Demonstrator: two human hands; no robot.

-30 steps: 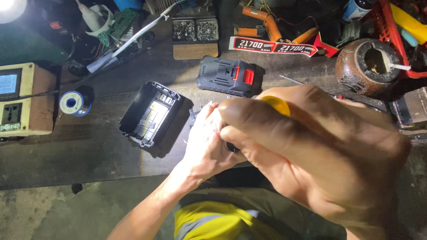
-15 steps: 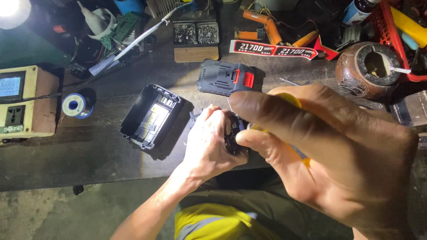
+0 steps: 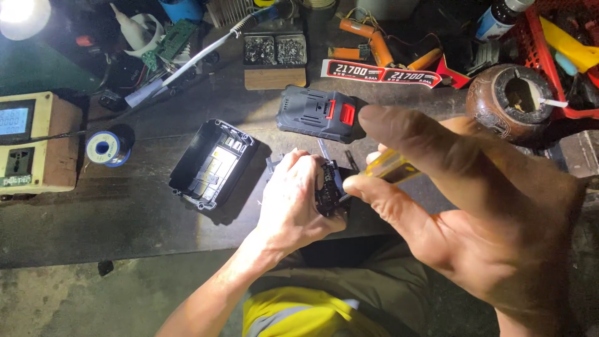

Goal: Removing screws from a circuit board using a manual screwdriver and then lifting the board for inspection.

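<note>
The left hand is wrapped around a small black battery-pack part, fingers closed on it, holding it just above the near edge of the workbench. The right hand, close to the camera, pinches a yellow-handled screwdriver between thumb and fingers, its tip set against the right face of that part.

To do this well, the left hand should brace the part firmly, ideally resting it on the bench, while the screwdriver stays square to the fastener with steady pressure, so the tip does not slip toward the fingers.

Just left of the hands lies one open black battery case, its inside facing up. Just beyond them lies one closed grey battery pack with red buttons. Farther off are one tray of small screws in two compartments and one red-and-white label strip. At the left sit one spool of solder wire and one yellow power meter box. At the far right stands one round brown pot.
</note>
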